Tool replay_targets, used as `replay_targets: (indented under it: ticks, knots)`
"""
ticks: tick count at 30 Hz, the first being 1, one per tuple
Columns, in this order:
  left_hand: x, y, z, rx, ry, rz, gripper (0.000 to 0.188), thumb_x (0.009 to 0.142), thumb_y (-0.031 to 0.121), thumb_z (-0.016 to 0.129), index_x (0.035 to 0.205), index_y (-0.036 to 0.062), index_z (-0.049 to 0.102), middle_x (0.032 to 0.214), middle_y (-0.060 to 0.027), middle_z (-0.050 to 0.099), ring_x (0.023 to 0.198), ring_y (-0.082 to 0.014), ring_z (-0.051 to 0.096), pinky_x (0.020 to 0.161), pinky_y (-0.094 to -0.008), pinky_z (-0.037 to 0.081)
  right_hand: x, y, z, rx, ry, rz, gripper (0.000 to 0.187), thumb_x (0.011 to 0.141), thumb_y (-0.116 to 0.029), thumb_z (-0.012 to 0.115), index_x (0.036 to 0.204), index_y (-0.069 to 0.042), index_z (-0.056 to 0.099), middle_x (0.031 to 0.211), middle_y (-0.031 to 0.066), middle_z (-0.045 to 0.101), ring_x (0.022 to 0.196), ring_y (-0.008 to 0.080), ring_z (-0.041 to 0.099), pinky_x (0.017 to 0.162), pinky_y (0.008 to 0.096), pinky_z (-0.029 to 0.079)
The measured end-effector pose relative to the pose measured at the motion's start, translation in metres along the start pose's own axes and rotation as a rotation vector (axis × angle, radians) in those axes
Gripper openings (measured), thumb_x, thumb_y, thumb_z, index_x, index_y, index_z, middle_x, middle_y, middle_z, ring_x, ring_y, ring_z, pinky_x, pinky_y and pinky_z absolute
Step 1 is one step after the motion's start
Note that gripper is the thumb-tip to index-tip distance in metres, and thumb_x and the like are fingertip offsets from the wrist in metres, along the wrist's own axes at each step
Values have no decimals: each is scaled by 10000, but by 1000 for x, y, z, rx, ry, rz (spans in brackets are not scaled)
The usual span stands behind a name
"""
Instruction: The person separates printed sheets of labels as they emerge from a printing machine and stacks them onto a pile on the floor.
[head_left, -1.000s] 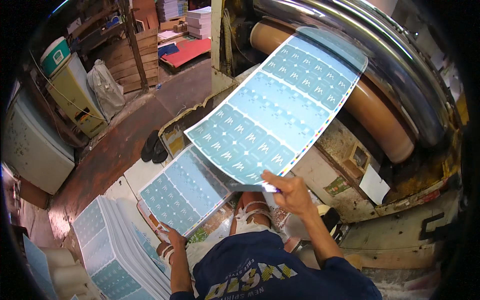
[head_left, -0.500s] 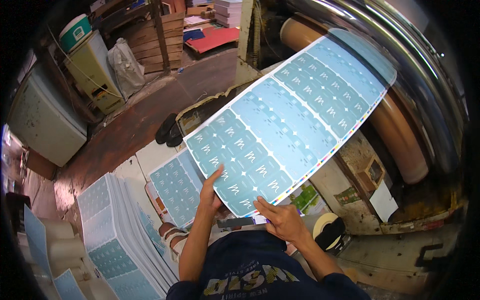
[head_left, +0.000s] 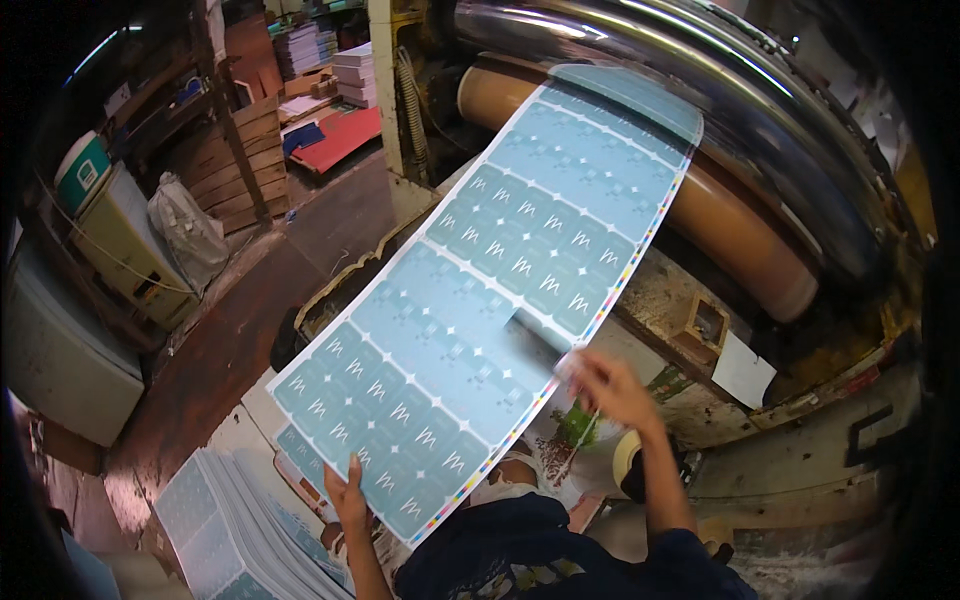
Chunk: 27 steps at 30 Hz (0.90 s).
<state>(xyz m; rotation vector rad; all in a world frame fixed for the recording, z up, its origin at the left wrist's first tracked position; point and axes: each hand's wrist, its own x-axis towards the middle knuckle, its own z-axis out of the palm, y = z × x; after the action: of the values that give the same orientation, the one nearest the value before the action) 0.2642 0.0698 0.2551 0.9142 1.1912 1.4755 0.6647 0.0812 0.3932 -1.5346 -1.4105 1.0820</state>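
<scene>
A long blue and teal printed sheet (head_left: 440, 310) slopes down toward me from the rollers, with repeated panels and a colour strip along its right edge. My left hand (head_left: 348, 495) pinches its near left edge, thumb on top and fingers beneath. In my closed right hand (head_left: 615, 390), at the sheet's right edge, is a knife (head_left: 537, 343). Its dark, flat blade is smeared by motion and reaches over the sheet's middle. Most of the knife's handle is hidden in my fingers. Under the sheet's near left corner shows part of another printed sheet (head_left: 298, 447).
A shiny metal roller (head_left: 640, 45) and a brown roller (head_left: 745, 240) span the machine ahead. A thick stack of printed sheets (head_left: 215, 520) stands at lower left. A tape-like roll (head_left: 628, 465) sits near my right arm. A small wooden box (head_left: 703, 325) is fixed beside the machine.
The sheet's near end now lies further left and lower, with my left hand on it. My right hand has moved up along the right edge, bringing the knife's blade over the sheet.
</scene>
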Motion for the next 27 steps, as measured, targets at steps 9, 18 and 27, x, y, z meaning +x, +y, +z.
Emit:
replay_targets:
  ticks: [9, 18, 27]
  knots:
    - [4, 17, -24, -6, -23, -206, 452, 910, 106, 623, 1296, -35, 437, 1158, -119, 574, 986, -180, 568, 866, -303, 466, 128, 27, -222, 176, 850, -228, 296, 994, -312, 505, 1074, -31, 556, 791, 76, 651, 513, 90, 548, 432, 225, 437]
    - [-43, -13, -156, -19, -44, -82, 481, 900, 100, 637, 1310, -37, 427, 1115, -130, 616, 891, -179, 633, 764, -298, 535, 107, 141, -118, 127, 717, -228, 236, 981, -263, 525, 995, -41, 603, 706, 80, 640, 485, 98, 539, 422, 237, 423]
    - [-92, -64, -293, -25, 76, -95, 463, 907, 81, 617, 1315, -25, 425, 1118, -125, 616, 912, -199, 640, 768, -316, 538, 39, 154, -11, -534, 1176, -339, 330, 865, -149, 667, 1179, -84, 585, 826, 85, 619, 627, 201, 606, 562, 335, 487]
